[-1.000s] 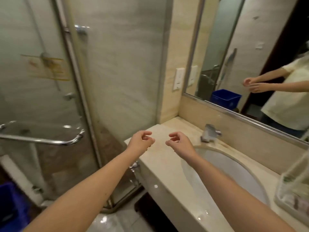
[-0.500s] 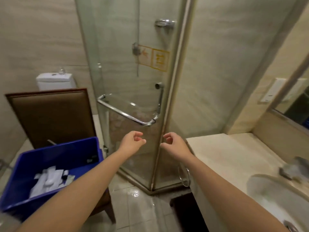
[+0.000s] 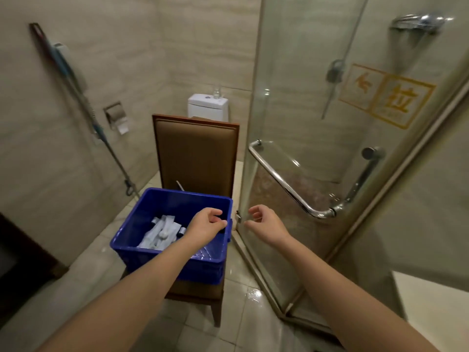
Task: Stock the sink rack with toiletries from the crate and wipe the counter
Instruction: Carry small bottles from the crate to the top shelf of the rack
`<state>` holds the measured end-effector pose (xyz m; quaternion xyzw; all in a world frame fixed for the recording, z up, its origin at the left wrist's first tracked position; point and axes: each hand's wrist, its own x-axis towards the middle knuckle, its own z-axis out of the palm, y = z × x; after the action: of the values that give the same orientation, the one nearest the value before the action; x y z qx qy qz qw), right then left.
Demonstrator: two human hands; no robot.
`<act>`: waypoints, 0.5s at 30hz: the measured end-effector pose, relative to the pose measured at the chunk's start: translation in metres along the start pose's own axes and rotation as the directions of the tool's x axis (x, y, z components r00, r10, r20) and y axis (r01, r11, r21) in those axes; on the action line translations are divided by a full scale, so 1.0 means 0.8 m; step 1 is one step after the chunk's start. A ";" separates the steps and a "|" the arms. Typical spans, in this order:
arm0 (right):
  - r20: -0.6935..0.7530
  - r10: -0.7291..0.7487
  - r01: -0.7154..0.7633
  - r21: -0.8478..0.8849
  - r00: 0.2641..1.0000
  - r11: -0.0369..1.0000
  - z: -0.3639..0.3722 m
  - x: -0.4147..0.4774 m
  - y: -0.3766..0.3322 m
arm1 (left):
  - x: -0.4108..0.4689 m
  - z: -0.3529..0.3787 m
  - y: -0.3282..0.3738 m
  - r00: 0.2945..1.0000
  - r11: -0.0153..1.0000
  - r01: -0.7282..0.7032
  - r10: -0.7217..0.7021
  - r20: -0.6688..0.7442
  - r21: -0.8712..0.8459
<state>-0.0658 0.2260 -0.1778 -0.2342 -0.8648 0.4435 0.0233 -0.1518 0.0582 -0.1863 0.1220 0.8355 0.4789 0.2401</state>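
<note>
The left hand [image 3: 206,226] and its arm cover part of the crate [image 3: 152,252], so some of the toiletries [image 3: 162,231] cannot be seen. The ones that show are small white packs, too blurry to tell what each one is. The crate hides most of the seat of the chair [image 3: 195,158]. The chair back hides most of the toilet [image 3: 208,106]. Only a corner of the worktop [image 3: 436,308] shows at the right edge. A dark piece of furniture [image 3: 15,250] is cut off at the left edge. The shiny fitting [image 3: 418,21] up in the shower is blurred.

Blue crate [image 3: 142,240] of white toiletries [image 3: 160,231] on a chair [image 3: 195,158], both hands (empty, loosely curled) hovering above.
</note>
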 end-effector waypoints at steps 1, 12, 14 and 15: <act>0.028 0.000 0.000 0.009 1.000 1.000 0.005 0.011 -0.001 | 0.005 -0.005 -0.005 0.999 1.000 0.017 -0.017 -0.027 -0.001; 0.257 -0.025 0.024 0.005 0.966 1.000 0.058 0.108 0.004 | 0.034 -0.050 -0.066 0.957 0.981 0.191 -0.195 -0.214 -0.043; 0.297 -0.015 0.021 -0.016 0.955 1.000 0.070 0.122 0.003 | 0.042 -0.057 -0.073 0.951 0.978 0.204 -0.211 -0.225 -0.053; 0.312 -0.012 0.022 -0.028 0.950 0.999 0.078 0.130 0.003 | 0.047 -0.061 -0.077 0.949 0.976 0.210 -0.218 -0.226 -0.059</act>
<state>-0.1729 0.2244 -0.2347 -0.1541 -0.8665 0.4611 -0.1134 -0.2074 0.0071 -0.2292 -0.0300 0.8577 0.4753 0.1935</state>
